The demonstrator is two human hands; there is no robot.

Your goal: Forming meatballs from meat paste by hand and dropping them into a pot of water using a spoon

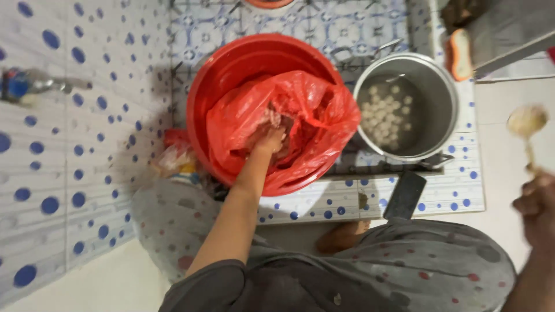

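The left hand [269, 138] reaches down into a red plastic bag [312, 115] that lines a big red basin [231, 63] on the tiled floor [451, 190]. Its grip is closed around a lump of pale pinkish paste [272, 117], which looks like minced meat or fish. That paste judges as soft, wet and sticky, likely to smear and cling to skin, so it wants a squeeze from inside the fist and not a pinch. The bag is thin, crinkled and limp, and would slide about unless the basin rim pins it.

To the right of the basin stands a metal pot [445, 98] holding water with many small pale balls [386, 115] floating in it. The balls look tender and easy to squash.

At the right edge the right hand [537, 208] is clenched on the handle of a spoon [527, 122] raised well clear of the pot, its bowl coated pale. A dark flat object [406, 195] lies just near the pot.
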